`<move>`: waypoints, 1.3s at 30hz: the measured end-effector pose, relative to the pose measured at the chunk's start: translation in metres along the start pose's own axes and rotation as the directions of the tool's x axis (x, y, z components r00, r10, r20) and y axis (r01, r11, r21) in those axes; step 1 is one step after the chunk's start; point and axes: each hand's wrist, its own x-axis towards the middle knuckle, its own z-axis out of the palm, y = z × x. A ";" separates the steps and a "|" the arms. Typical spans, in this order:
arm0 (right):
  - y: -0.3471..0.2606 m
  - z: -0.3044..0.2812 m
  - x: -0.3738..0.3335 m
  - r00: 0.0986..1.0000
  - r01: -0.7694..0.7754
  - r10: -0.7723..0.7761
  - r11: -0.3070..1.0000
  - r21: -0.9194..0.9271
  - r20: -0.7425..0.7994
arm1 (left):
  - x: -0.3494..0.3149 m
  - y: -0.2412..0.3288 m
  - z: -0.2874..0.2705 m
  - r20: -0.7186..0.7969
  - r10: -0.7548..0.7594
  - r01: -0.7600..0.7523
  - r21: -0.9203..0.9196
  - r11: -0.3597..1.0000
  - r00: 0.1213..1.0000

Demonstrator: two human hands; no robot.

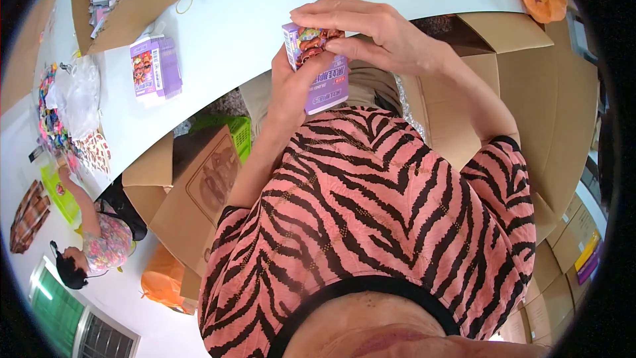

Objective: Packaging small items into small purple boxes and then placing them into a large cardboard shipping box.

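Note:
Between my hands, near the table's front edge, is a small purple printed carton (331, 86) with a colourful cartoon picture on its upper part. My left hand (291, 86) grips its left side, with the thumb across the front. My right hand (374, 30) closes over its top end, fingers along the upper edge and thumb against the front. Whether the top flap is closed is hidden by the right fingers. On the white table to the left lie similar purple cartons (171, 69), apart from my hands.
An open cardboard box (126, 23) of small cards stands at the far left of the white table (245, 26). A rubber band (184, 4) lies beside it. Large cartons (192, 179) (457, 79) flank my lap. Another person (99, 238) sits at the left.

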 end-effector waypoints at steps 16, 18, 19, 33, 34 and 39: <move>-0.004 0.004 -0.011 0.941 -0.256 0.338 0.742 0.620 -0.016 | -0.008 0.018 -0.004 0.154 0.063 -0.066 0.014 0.998 0.986; -0.003 0.007 -0.011 0.931 -0.267 0.362 0.762 0.590 -0.046 | -0.010 0.016 -0.004 0.141 0.055 -0.053 -0.013 0.998 0.988; -0.004 0.007 -0.011 0.932 -0.267 0.361 0.763 0.589 -0.045 | -0.011 0.015 -0.004 0.141 0.057 -0.056 -0.014 0.998 0.988; 0.003 0.005 0.007 0.848 -0.398 0.524 0.726 0.561 -0.076 | 0.002 0.016 -0.008 0.088 0.147 -0.152 0.057 0.987 0.985; 0.016 0.004 0.009 0.862 -0.381 0.500 0.742 0.551 -0.078 | 0.005 0.017 -0.013 0.056 0.240 -0.245 0.112 0.963 0.969; 0.053 0.011 0.012 0.750 -0.472 0.660 0.494 0.730 0.038 | 0.014 0.028 -0.043 0.113 0.628 -0.518 0.685 0.513 0.770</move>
